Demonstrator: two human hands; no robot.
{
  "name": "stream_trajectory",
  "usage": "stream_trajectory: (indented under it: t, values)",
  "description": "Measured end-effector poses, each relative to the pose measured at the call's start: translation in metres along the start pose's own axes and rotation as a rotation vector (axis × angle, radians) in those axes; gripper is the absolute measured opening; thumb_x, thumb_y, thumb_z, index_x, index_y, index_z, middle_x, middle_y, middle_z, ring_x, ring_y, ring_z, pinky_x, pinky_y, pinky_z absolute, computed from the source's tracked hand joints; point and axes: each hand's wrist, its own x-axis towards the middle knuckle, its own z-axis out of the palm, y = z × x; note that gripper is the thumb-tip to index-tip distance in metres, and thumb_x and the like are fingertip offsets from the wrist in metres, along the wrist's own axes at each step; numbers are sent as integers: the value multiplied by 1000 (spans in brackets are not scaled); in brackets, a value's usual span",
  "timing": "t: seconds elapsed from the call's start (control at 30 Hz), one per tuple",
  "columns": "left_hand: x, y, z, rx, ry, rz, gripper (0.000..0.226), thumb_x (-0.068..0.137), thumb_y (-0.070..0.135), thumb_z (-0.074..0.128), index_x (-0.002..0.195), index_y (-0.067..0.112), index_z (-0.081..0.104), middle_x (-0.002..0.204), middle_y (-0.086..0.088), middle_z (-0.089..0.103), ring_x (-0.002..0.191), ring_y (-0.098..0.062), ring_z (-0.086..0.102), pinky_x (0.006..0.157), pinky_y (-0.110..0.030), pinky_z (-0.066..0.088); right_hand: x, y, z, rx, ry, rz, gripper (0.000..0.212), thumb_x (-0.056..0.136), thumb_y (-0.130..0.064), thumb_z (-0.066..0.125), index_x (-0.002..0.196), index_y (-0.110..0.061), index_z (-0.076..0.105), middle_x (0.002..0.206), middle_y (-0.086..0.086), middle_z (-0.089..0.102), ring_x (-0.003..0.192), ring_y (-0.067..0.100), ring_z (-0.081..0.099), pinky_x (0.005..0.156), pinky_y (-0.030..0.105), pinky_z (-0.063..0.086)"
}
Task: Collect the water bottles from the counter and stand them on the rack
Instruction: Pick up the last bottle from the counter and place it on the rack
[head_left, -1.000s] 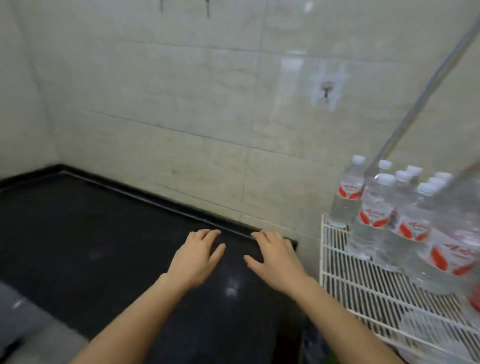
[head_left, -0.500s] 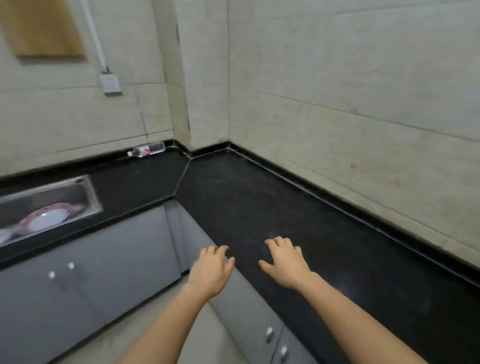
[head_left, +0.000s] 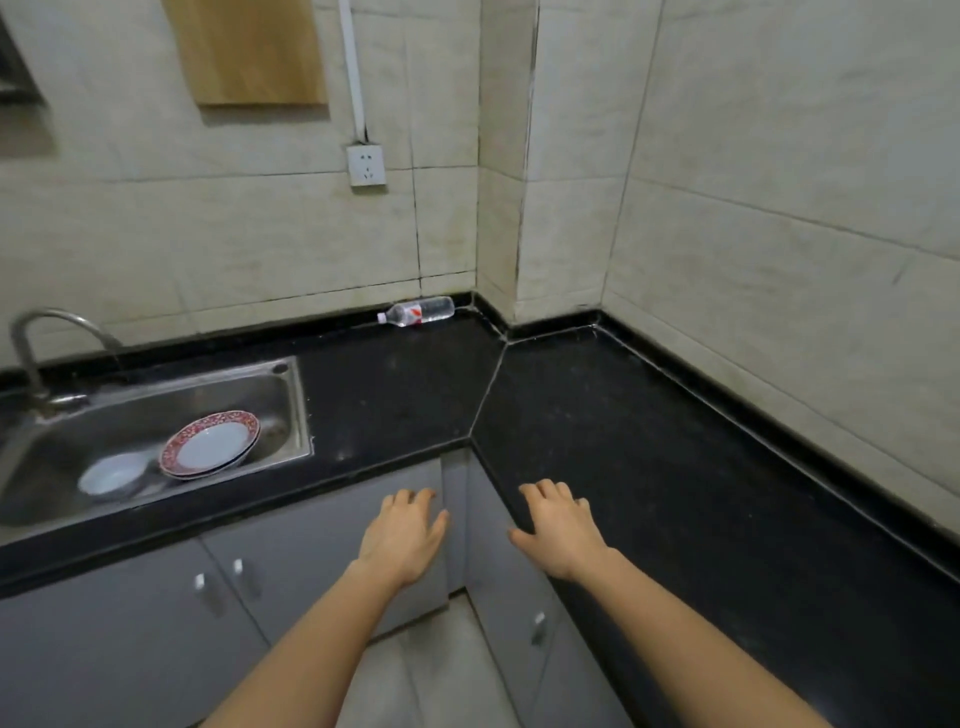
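Note:
One clear water bottle (head_left: 417, 312) with a red and white label lies on its side at the back of the black counter (head_left: 649, 467), against the wall near the corner, cap pointing left. My left hand (head_left: 402, 535) hovers palm down in front of the grey cabinets, fingers relaxed and holding nothing. My right hand (head_left: 561, 527) is held the same way over the counter's front edge, also holding nothing. Both hands are far from the bottle. The rack is out of view.
A steel sink (head_left: 291, 415) at the left holds a red-rimmed plate (head_left: 210, 444) and a white bowl (head_left: 111, 475), with a tap (head_left: 31, 338) behind. A wall socket (head_left: 367, 165) and a wooden board (head_left: 249, 52) hang above. Grey cabinet doors (head_left: 156, 623) run below.
My view has swung left, away from the rack of bottles, along the counter to the sink corner. The lying bottle now shows larger. Both hands stay out in front, holding nothing.

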Motion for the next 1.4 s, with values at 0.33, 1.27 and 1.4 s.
stream_trajectory:
  t: [0.33,1.27,1.4]
  values:
    - [137,-68,3,-20,-7,-143,50,100,39,34,144,15,32,149,-8,30,136,-26,26,108,-37,31,175,-22,-11,-17,-110,-27,61,96,-41,47,147,-14,29,144,8,37,133,27,32,107,45,31]
    - [531,-294,-6,29,59,-187,54,99,39,34,146,14,30,156,-14,20,144,-28,18,118,-42,7,616,-126,26,-20,-193,25,59,98,-40,45,148,-14,28,149,6,31,137,25,27,111,40,28]
    - [533,-298,-3,77,54,-195,58,95,45,21,143,15,35,154,-13,27,143,-27,22,116,-43,11,672,-139,18,-40,-85,-9,57,96,-36,48,145,-12,32,146,10,34,133,26,32,107,39,31]
